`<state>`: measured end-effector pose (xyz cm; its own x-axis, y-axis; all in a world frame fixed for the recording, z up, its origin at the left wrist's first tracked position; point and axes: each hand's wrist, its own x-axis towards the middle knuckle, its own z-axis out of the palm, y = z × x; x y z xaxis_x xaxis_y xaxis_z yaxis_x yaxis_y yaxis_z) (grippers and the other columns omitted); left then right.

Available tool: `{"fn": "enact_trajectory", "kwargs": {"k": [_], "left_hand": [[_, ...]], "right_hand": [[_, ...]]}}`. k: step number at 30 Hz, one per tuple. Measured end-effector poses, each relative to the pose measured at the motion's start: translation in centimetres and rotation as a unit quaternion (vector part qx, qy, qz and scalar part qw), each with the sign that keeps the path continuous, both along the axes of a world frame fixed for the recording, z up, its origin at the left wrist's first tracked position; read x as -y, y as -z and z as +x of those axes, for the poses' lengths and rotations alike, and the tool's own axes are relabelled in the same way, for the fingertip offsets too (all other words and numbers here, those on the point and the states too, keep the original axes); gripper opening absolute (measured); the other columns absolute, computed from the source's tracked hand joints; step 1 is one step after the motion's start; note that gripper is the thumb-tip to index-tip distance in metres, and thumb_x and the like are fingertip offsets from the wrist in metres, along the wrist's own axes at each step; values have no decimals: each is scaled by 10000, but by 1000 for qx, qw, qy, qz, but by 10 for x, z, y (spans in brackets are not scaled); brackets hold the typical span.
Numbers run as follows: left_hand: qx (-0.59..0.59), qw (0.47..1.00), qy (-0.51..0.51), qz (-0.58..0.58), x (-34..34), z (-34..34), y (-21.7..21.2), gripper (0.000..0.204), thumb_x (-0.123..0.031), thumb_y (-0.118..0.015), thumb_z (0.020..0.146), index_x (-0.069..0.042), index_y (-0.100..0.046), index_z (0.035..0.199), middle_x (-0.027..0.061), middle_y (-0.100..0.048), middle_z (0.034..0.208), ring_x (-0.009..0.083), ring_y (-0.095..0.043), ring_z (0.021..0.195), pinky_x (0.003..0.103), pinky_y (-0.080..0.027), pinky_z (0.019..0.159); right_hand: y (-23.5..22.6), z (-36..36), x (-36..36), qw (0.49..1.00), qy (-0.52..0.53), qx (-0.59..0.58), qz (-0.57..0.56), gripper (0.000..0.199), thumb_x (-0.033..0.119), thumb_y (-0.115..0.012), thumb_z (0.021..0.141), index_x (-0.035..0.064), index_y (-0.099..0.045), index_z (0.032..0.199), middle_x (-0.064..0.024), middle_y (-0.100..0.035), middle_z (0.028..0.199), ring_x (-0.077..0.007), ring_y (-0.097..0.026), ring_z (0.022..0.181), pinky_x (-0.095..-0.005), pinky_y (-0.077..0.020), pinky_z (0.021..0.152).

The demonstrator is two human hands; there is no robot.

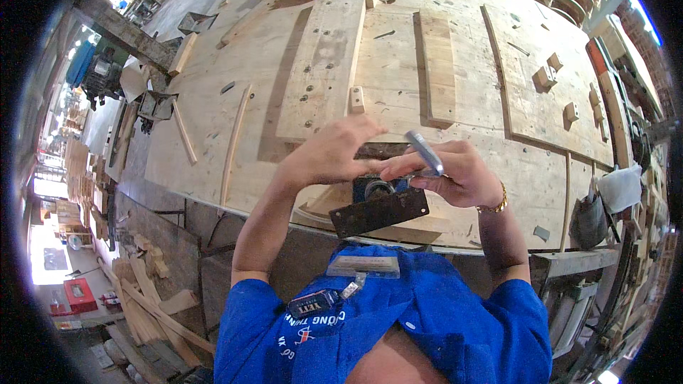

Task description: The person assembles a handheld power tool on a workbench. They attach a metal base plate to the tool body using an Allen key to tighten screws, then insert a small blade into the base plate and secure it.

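Two hands of mine are raised together over the near edge of the big plywood workbench [455, 171]. My right hand [455, 174] is closed around a flat, silvery metal tool [425, 151] that sticks up and away from my fist at a slant; I cannot make out what kind of tool it is. My left hand [331, 153] is open, fingers stretched flat and pointing toward the right hand, its fingertips just beside the tool but gripping nothing that I can see.

Just below both hands sits a blue round mechanical part with a shiny metal centre [375, 188], mounted on a dark, rusty rectangular steel plate [380, 212] that lies at the bench's near edge. My hands partly hide the blue part.

Beyond my hands, a wide pale wooden board with bolt holes [324, 64] lies on the bench, with a narrower pale plank [436, 64] to its right and a small wooden block [356, 99] between them. A thin curved wooden strip [233, 144] lies to the left. A gold-coloured bracelet [494, 206] circles my right wrist.
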<state>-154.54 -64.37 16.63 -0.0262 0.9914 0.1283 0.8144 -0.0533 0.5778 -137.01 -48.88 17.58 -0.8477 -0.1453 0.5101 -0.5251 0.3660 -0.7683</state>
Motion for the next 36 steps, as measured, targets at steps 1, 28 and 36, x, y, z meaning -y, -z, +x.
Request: {"fn": "enact_trajectory", "kwargs": {"k": [1, 28, 36], "left_hand": [[14, 999, 0, -47, 1, -1, 12, 412, -239, -632, 798, -4, -577, 1131, 208, -595, 1077, 349, -568, 998, 399, -456, 865], [-176, 978, 102, -52, -132, -7, 87, 114, -173, -585, 825, -128, -682, 863, 104, -659, 791, 298, -646, 807, 413, -520, 711], [-76, 990, 119, 5, -132, -16, 89, 148, -141, -625, 790, -101, -691, 917, 92, -649, 839, 293, -615, 817, 388, -489, 743]], "right_hand": [[-3, -1, -1, 1000, -20, 11, 9, 203, 37, -590, 850, 47, -640, 1046, -125, -664, 962, -254, -639, 738, -359, -502, 658], [55, 47, -50, 854, 390, -52, -339, 228, 18, -428, 929, -37, -531, 1125, -55, -536, 811, -96, -453, 664, -225, -383, 593], [184, 73, -80, 776, 502, 379, -44, 261, 141, -595, 843, 16, -602, 1072, -102, -648, 870, -169, -578, 695, -303, -451, 599]]}}
